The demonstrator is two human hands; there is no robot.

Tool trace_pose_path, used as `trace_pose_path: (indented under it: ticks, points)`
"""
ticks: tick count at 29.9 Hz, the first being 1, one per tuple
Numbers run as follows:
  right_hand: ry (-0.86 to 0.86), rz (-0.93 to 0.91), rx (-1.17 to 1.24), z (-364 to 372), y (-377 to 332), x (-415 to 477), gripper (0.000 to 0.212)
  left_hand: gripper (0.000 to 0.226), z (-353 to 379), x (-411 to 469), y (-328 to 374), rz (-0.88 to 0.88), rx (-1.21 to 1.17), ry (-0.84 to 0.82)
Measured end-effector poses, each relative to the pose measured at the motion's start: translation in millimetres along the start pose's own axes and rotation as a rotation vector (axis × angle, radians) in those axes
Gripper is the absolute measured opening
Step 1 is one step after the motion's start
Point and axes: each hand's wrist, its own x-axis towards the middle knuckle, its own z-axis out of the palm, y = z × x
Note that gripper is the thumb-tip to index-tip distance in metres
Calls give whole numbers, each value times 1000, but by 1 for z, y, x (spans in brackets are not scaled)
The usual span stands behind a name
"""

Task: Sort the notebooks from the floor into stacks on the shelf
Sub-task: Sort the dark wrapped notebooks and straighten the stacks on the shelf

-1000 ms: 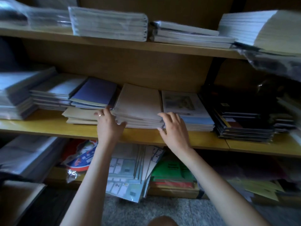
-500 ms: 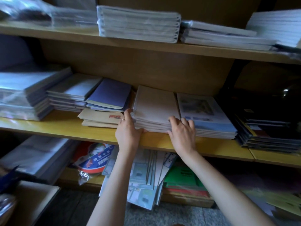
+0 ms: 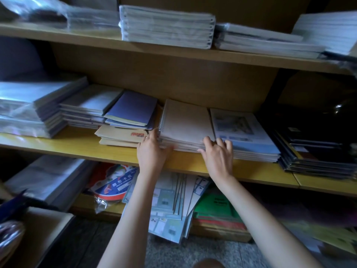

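While both hands bracket the one stack of spiral notebooks (image 3: 185, 120) near the front edge of the middle shelf (image 3: 77, 140), the next move, as I judge it, turns on a simple relation: the stack lies straight ahead of the fingers, its long axis running from the front edge toward the back panel, with the wire binding down its left side. The left hand (image 3: 151, 151) sits at the stack's front-left corner, fingers fairly straight against the binding side and thumb laid across the front edges, pressing rather than clasping. The right hand (image 3: 218, 153) sits at the front-right corner, fingers spread and lightly bent with their tips on the top cover, thumb against the front edges. Neither hand is nearer, since each touches its own corner. A push from both would likely slide the stack back and square it. I count two hands, one stack between them, and six piles on this board: a plastic-wrapped pile (image 3: 23, 109) at the left end, a pale pile (image 3: 90, 105), blue notebooks (image 3: 133, 109) atop tan ones, the spiral stack, a picture-cover pile (image 3: 243, 132) touching it, and a dark pile (image 3: 318, 147). The layers in the spiral stack are too blurred to count.
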Motion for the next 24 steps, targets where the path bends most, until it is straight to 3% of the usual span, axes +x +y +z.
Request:
trace_pose_path:
  ticks: [5, 13, 24]
  points:
    - [14, 32, 50, -4, 2, 6, 20, 55, -9, 4, 2, -63, -188, -4]
    - [-52, -31, 45, -5, 14, 17, 29, 47, 0, 5, 2, -75, -20, 69]
    - [-59, 33, 80, 0, 14, 16, 38, 21, 7, 1, -2, -10, -47, 198]
